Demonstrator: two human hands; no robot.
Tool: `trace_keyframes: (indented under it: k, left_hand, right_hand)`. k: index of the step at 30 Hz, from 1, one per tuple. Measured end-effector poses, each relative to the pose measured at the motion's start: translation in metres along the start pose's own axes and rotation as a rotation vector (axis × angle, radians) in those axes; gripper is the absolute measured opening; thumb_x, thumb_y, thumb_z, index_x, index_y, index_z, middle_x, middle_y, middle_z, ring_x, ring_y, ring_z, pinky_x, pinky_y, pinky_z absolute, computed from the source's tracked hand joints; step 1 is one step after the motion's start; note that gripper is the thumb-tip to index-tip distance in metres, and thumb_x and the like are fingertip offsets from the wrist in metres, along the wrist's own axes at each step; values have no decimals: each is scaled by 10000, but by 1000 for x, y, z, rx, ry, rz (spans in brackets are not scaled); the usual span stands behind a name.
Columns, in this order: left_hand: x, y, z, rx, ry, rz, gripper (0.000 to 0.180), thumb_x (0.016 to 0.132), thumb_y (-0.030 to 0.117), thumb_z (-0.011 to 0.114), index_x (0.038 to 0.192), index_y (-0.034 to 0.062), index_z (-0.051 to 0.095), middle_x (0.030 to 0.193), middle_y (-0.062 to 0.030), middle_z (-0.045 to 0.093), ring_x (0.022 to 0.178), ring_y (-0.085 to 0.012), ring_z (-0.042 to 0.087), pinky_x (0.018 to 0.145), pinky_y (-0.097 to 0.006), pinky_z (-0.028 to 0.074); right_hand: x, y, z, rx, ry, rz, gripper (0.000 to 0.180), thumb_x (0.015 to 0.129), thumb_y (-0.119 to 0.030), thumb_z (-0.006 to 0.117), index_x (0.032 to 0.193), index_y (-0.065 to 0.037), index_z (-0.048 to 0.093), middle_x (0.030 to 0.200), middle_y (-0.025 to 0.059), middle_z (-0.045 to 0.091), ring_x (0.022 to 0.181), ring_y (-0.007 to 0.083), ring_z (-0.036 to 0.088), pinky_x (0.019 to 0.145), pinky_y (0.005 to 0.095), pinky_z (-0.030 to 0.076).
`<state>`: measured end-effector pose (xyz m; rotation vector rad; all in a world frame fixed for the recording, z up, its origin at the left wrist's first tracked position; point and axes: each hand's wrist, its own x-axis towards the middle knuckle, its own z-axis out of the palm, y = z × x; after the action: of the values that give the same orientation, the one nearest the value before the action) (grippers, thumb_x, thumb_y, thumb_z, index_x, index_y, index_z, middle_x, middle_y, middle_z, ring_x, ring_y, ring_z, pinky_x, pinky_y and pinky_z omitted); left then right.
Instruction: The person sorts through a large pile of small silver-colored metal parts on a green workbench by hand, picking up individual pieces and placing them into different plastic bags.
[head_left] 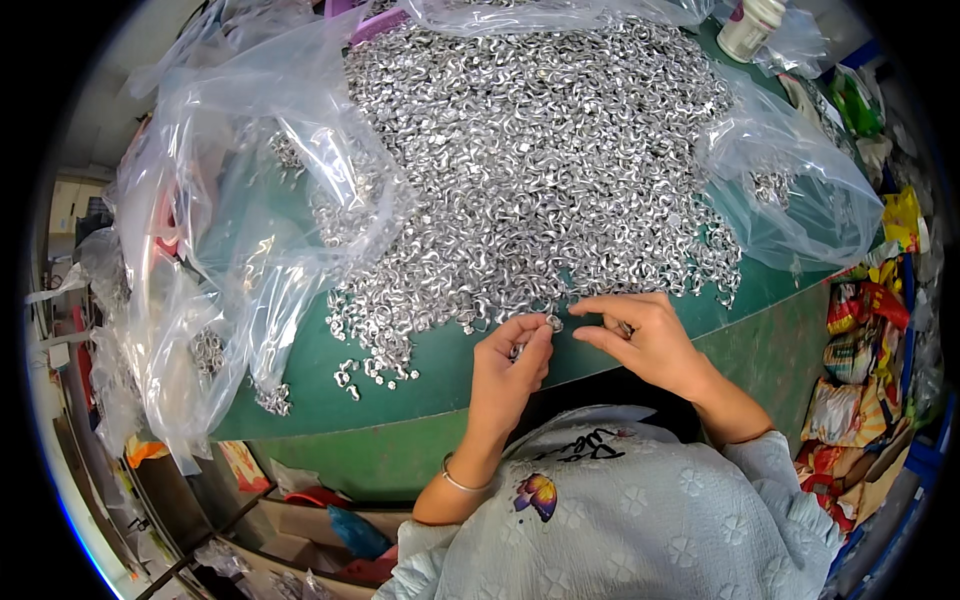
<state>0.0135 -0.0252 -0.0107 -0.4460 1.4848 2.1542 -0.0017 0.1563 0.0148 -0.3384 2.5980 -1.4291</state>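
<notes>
A broad heap of small, curved silver metal pieces (530, 150) covers the middle of the table. At its near edge, my left hand (512, 370) is closed, pinching a small metal piece (554, 322) between thumb and fingertips. More metal shows in the curl of its fingers. My right hand (650, 342) is just to the right, its thumb and forefinger apart and pointing at the pinched piece. A bit of silver metal shows inside its curled fingers; its exact shape is too small to tell. A few loose pieces (350, 378) lie left of my hands.
Clear plastic bags (240, 200) with some metal pieces in them lie on the green table (440, 375) at left; another bag (800, 190) lies at right. A white bottle (750, 28) and a purple container (376, 22) stand at the back. Colourful packages (850, 410) are piled at far right.
</notes>
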Motion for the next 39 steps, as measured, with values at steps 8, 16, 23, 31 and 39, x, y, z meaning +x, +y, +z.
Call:
trace_keyframes:
  k: [8,16,23,31,39]
  left_hand:
    - [-6,3,7,-69,-52,46,149,874,86,581,994,-1,584,680,34,515,534,-1,406,437,-147,283]
    - [-9,-3,15,288,45,361,126,872,79,581,959,-13,583,682,26,527,543,-10,419,451,-152,301]
    - [-19,4,19,275,-3,323,115,873,71,574,938,-21,589,693,29,542,565,-15,434,487,-161,331]
    - [-19,19,16,672,-33,772,82,791,-31,607,868,-16,632,655,-58,592,539,-88,505,498,-196,386]
    - [-22,20,14,541,-132,652,47,785,-15,630,828,-33,634,606,-66,582,507,-99,524,469,-204,385]
  right_hand:
    - [3,-9,8,140,65,5,163,736,-71,694,889,-32,652,503,36,415,427,115,381,433,271,335]
    - [-2,-10,9,193,132,-53,144,720,-21,691,861,-23,662,518,23,434,441,88,375,438,245,336]
    - [-9,-16,3,105,134,-142,130,716,-13,693,841,-33,664,569,38,525,430,104,429,410,249,347]
    - [-7,-25,-11,-60,47,-354,115,723,-42,691,831,-44,651,593,40,559,437,157,516,392,275,375]
    - [-11,-31,-22,72,-79,-239,105,715,-47,699,802,-40,639,552,39,524,419,131,473,397,268,358]
